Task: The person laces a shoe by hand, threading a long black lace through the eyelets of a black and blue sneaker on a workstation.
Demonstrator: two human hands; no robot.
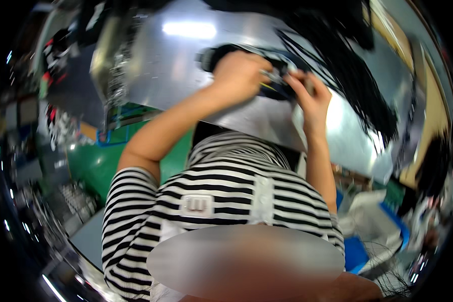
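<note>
Both hands are raised to a dark opening (246, 55) in the far side of a curved metal panel (186, 65), just above the striped shirt (221, 186). The left hand (239, 73) is curled, grip closed over the dark part at the opening's rim, while the right hand (307, 98) pinches a small metal piece (271, 76) with fingertips together. This looks like a fitting step at the opening; the next move would call for fine, steady fingertip work, the left hand bracing.
</note>
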